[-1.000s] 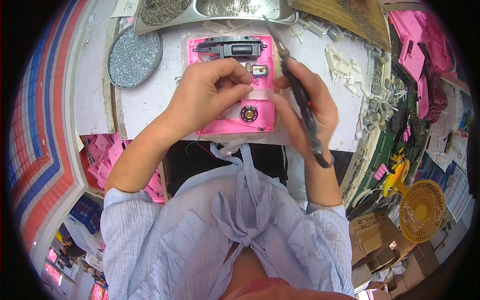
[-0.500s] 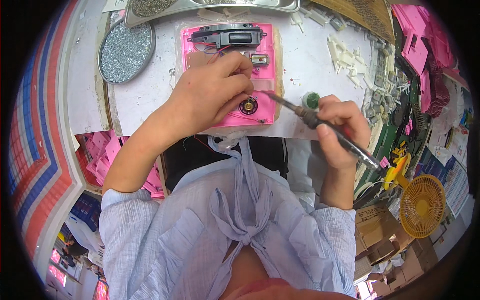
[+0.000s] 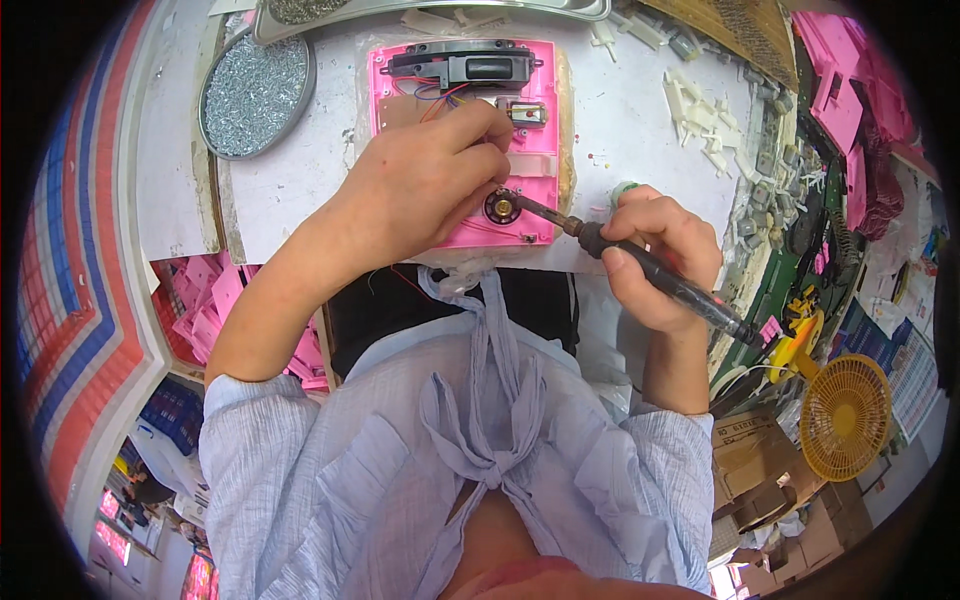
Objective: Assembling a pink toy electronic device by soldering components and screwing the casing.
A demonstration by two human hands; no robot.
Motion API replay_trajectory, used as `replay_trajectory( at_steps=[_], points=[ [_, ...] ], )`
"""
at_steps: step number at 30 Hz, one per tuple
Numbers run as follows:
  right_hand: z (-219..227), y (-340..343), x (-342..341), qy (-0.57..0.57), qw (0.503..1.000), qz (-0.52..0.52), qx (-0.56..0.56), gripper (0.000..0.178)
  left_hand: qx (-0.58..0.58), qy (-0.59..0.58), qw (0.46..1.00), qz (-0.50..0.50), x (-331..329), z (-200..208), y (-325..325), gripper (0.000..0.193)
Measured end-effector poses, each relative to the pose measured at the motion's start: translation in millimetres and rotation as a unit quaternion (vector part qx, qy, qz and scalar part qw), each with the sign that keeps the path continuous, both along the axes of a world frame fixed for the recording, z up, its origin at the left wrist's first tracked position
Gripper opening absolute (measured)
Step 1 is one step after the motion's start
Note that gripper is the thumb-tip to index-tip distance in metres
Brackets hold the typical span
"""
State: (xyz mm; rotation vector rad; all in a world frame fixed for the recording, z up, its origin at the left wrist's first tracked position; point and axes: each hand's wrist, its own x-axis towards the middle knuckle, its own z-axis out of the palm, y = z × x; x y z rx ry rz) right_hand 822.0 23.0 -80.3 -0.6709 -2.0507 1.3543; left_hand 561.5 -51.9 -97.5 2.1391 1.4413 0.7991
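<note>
A pink plastic housing [image 3: 545,215] lies on the bench before me, fitted with a black module [image 3: 480,66], a small metal motor [image 3: 526,113] and thin wires. Near its front edge sits a small round black speaker [image 3: 502,206]. My left hand [image 3: 430,175] rests over the housing's left half, its fingers pinched together beside the speaker; what they hold is hidden. Wrapped in my right hand [image 3: 665,260] is a soldering iron [image 3: 660,275], its tip at the speaker's right edge. A small round green container [image 3: 624,190] is partly hidden behind that hand.
A round tray of small screws [image 3: 255,95] stands at the left, and a metal tray [image 3: 430,10] lies along the back. White plastic parts [image 3: 695,115] and small grey motors [image 3: 765,200] are scattered on the right. A yellow fan [image 3: 845,415] stands at far right; pink parts [image 3: 205,305] fill a crate at left.
The soldering iron has moved left and slightly down, bringing its tip to the speaker. My left hand stays pinched beside it. The whole view has shifted slightly.
</note>
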Motion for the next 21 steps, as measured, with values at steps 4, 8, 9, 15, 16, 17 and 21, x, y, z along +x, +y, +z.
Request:
replay_trajectory(
  at_steps=[4,8,9,15,16,17,21],
  points=[
    [-3,1,-1,-0.005,1.0,0.004,0.012,0.018,-0.004,0.004,1.0,0.001,0,-1,-1,0.023],
    [-2,1,-2,-0.012,1.0,0.0,0.007,0.018,-0.005,0.002,1.0,0.004,1,-1,-1,0.022],
    [-1,1,-2,-0.014,1.0,-0.002,0.007,0.018,-0.004,0.002,1.0,0.006,2,-1,-1,0.021],
    [0,0,7,0.024,0.999,-0.024,-0.012,0.019,0.0,0.001,1.0,0.005,1,-2,-1,0.02],
    [-2,0,11,0.033,0.999,-0.031,-0.016,0.02,0.002,-0.003,1.0,0.006,1,-2,-1,0.02],
    [-3,0,14,0.042,0.998,-0.037,-0.021,0.02,0.004,-0.007,1.0,0.007,1,-2,-1,0.02],
    [0,3,20,0.035,0.998,-0.039,-0.015,0.02,-0.001,-0.02,1.0,0.01,0,0,-1,0.019]
  ],
)
